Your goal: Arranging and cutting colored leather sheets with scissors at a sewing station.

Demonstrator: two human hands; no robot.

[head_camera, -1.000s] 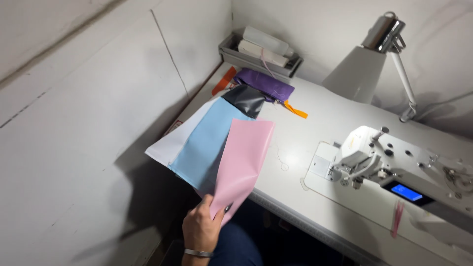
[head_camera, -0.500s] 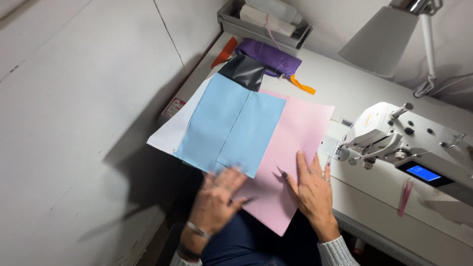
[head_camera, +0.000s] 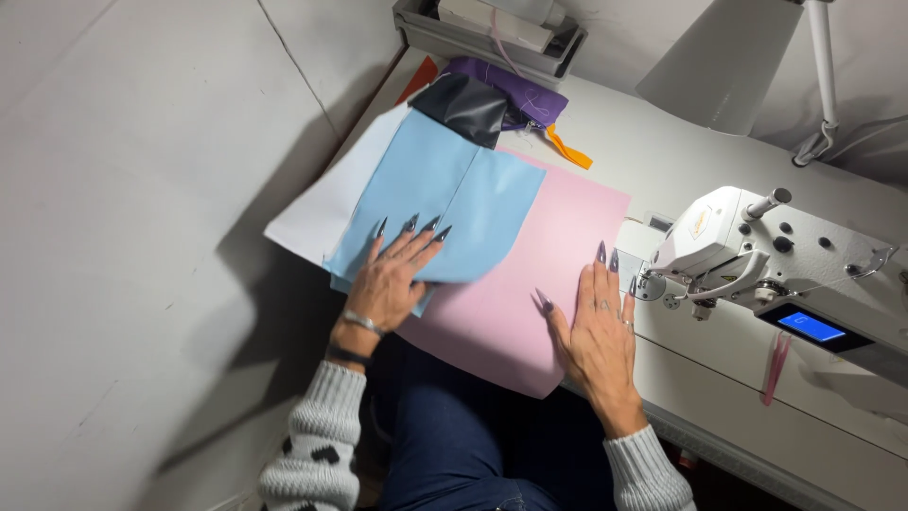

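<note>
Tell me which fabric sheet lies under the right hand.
The pink sheet: the right hand rests flat on it, while the left hand presses the light blue sheet.

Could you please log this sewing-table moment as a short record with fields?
left hand: flat on the light blue fabric
right hand: flat on the pink fabric
layers: blue over pink; white sheet at left
behind: black piece, purple piece, orange strip
machine: white sewing machine at right, blue screen lit
lamp: white, above the table
</note>
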